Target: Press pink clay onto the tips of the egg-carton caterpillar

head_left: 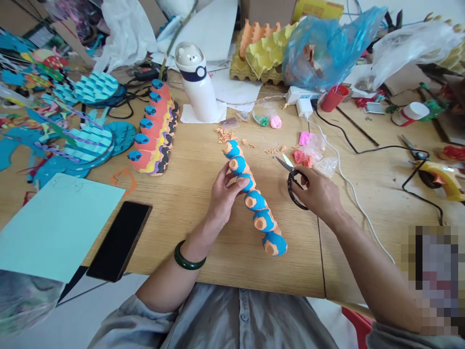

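A strip of orange egg carton (258, 201), its cups partly covered in blue, slants over the wooden table in front of me. My left hand (225, 191) grips it near its upper part, thumb on a blue cup and fingers behind. To its right, my right hand (317, 191) has its fingers in the black handles of a pair of scissors (290, 169). The blades are slightly apart and point up and left, away from the strip. Orange scraps (225, 135) lie just beyond the strip's far end.
A painted egg-carton piece (156, 131) and a white bottle (199, 92) stand beyond my left hand. A phone (119, 241) and pale green sheet (60, 225) lie left. A white cable (345, 177), red cup (334, 98) and yellow glue gun (441, 179) are right.
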`<state>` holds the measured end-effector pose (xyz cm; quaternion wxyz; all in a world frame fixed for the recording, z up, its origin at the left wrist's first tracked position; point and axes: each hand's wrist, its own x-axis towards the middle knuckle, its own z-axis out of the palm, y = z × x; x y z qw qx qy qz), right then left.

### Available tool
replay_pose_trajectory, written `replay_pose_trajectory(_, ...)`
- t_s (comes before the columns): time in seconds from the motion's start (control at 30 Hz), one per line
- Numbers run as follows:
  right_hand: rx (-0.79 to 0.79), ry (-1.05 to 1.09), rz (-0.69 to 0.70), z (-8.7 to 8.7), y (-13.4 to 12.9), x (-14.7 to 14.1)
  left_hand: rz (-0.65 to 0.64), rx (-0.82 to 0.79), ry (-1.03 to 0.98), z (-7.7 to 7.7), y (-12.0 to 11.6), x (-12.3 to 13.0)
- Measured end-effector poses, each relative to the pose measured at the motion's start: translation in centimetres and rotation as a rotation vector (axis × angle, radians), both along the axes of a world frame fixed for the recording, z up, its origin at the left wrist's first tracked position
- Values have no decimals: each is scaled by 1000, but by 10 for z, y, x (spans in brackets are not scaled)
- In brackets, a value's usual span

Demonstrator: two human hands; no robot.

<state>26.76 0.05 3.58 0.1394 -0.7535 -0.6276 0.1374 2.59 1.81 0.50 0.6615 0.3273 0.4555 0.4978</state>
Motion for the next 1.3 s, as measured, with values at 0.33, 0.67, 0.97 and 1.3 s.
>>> replay_pose_trajectory(0.33, 40, -24, -138, -1, -51, 36, -22, -14, 10, 3, -1, -1)
replay_pose_trajectory(0.67, -140, -257, -295, -20, -146, 58, -72, 38, -27, 0, -5, 1)
replay_pose_trajectory(0.97, -105, -485, -156, 1, -142, 46, -99, 74, -4, -4, -4, 2)
replay_pose_trajectory(1.3, 20, 1126, -92, -3, -53, -50, -111, 97, -5, -2, -7, 5)
